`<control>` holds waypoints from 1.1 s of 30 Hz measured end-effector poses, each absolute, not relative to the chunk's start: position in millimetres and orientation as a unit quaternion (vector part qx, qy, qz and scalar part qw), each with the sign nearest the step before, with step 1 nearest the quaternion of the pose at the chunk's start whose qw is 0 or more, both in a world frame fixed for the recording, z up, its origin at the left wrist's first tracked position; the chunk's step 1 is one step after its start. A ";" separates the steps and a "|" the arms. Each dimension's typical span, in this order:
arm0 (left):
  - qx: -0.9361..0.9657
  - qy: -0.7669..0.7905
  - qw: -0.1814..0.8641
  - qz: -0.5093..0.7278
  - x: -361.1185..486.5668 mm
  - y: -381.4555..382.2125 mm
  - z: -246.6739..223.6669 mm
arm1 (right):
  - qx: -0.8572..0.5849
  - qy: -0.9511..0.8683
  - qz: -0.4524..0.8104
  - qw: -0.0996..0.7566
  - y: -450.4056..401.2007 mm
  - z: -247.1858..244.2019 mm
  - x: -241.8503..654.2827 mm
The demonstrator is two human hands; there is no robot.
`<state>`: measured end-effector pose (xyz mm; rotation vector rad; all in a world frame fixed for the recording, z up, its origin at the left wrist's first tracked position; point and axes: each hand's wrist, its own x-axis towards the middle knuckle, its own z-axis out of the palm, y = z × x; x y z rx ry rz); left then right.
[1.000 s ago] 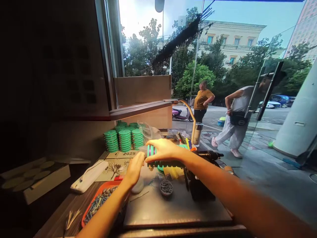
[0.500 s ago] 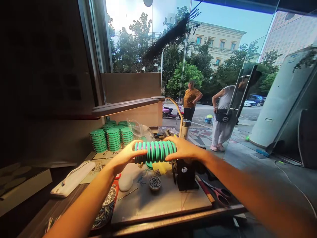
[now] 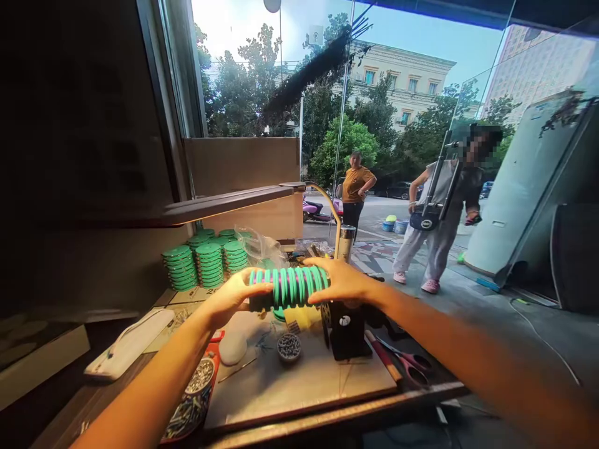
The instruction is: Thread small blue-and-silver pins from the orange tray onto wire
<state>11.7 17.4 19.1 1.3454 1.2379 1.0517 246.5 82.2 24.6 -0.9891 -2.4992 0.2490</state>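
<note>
Head view: green disc stack point(image 3: 292, 287) sideways between left fingers point(image 3: 258, 289), right fingers point(image 3: 322, 295).

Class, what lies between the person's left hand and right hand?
In the head view, a row of green discs lies between the left hand and the right hand, touching both.

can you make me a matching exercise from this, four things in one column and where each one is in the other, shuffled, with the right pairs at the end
Things
1. Row of green discs
2. Scissors
3. Small bowl
4. Stacks of green discs

Places
A. On the flat board, left of the black stand
B. At the back left, in upright piles
C. Held sideways between the left hand and the right hand
D. Right of the black stand, reddish handles showing

Right pairs: 1-C, 2-D, 3-A, 4-B
</note>
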 end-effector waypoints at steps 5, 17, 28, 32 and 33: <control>0.532 0.534 0.522 0.399 9.0 22.0 21.4 | -0.353 -0.892 -0.012 0.281 68.7 0.9 249.3; 0.512 0.566 0.525 0.377 11.1 24.2 26.3 | -0.323 -0.868 -0.096 0.365 71.8 -12.7 243.5; 0.499 0.623 0.460 0.389 2.9 23.2 21.9 | -0.323 -0.892 -0.068 0.310 68.0 8.4 249.6; 0.493 0.696 0.335 0.399 -3.2 32.3 7.6 | -0.304 -0.912 -0.051 0.271 77.0 41.4 234.7; 0.500 0.702 0.313 0.399 -2.9 34.0 4.0 | -0.298 -0.919 -0.052 0.254 78.5 45.5 227.4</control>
